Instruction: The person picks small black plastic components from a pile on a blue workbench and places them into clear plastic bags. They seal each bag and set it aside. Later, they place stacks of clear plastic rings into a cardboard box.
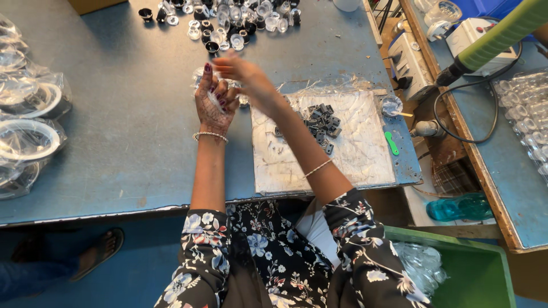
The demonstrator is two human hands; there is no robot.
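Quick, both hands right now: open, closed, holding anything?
Left hand: curled around a small clear plastic part.
Right hand: blurred, fingers at the same part; grip cannot be told.

Bare blue table (131,120) left of hands; lens cluster (240,20) crowding far edge.

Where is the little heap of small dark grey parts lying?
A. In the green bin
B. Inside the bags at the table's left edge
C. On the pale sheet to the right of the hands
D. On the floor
C: the dark grey parts lie heaped on the pale sheet, right of both hands.
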